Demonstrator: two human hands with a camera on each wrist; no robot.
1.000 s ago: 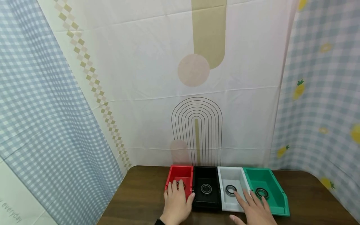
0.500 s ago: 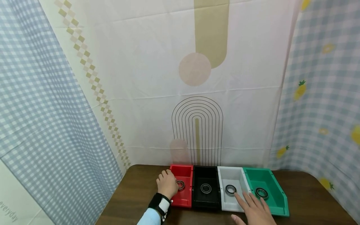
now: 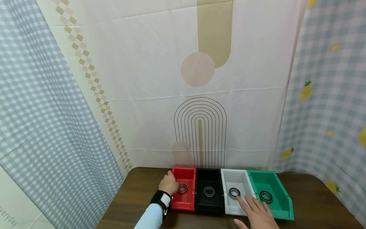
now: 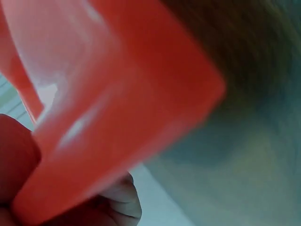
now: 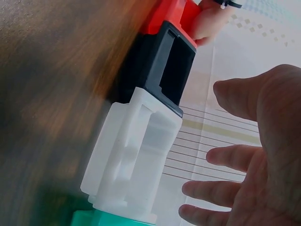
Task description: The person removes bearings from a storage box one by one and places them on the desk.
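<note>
My left hand (image 3: 168, 183) is at the left wall of the red bin (image 3: 183, 205). In the left wrist view its thumb and fingers (image 4: 123, 200) pinch that wall from both sides. A ball bearing (image 3: 186, 189) lies inside this bin. My right hand (image 3: 258, 213), fingers spread and holding nothing, hovers over the front of the white bin (image 3: 232, 208) and green bin (image 3: 284, 211). Its index fingertip overlaps the lower edge of the bearing (image 3: 230, 193) in the white bin. Another bearing (image 3: 261, 197) lies in the green bin.
Between the red and white bins stands a black bin (image 3: 210, 205) with a bearing (image 3: 213, 191) on its floor. The bins form one side-by-side row on a brown wooden table (image 3: 131, 197). Behind it hangs a patterned white cloth (image 3: 154, 127), with checked cloth (image 3: 320, 127) at the sides.
My left hand has moved from over the red bin to its left wall and taken hold there, uncovering the bearing. My right hand has stayed almost still.
</note>
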